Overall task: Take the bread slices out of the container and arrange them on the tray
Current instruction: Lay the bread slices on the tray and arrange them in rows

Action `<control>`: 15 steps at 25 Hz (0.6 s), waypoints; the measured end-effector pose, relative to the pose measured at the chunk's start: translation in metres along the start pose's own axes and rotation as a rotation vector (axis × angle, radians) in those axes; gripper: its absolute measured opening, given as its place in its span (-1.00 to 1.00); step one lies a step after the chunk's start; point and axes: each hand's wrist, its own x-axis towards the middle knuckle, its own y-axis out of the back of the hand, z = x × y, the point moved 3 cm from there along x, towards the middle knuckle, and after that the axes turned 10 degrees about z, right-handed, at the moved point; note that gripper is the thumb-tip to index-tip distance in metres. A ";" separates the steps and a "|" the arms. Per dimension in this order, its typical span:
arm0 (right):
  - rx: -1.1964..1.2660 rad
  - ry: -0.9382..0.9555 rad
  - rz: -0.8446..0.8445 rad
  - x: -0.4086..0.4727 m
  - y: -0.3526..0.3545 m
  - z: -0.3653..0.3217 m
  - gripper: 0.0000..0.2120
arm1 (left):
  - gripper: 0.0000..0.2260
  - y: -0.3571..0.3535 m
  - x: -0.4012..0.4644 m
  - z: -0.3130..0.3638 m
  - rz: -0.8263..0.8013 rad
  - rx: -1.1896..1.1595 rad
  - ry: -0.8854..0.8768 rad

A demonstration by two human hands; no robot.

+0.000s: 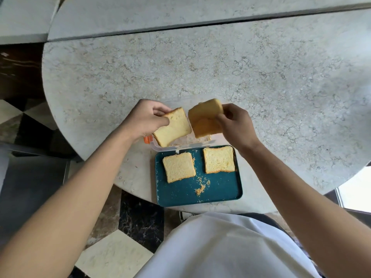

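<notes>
A round table (pixel 220 73) of mottled grey stone fills the upper frame. At lower centre a teal rectangular tray (pixel 220 189) with rounded corners carries two square, pale, porous bread slices (pixel 178 167) side by side, with golden crumbs (pixel 201 187) scattered nearby. Just above it sits a clear plastic container (pixel 180 146) with an orange clip. The left hand (pixel 144 119) pinches one slice (pixel 172 127) over the container; the right hand (pixel 233 122) grips a stack of slices (pixel 204 119).
</notes>
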 end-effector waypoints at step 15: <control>0.228 -0.219 -0.206 -0.096 0.046 0.100 -0.68 | -0.76 -0.041 -0.130 -0.085 -0.077 -0.475 0.274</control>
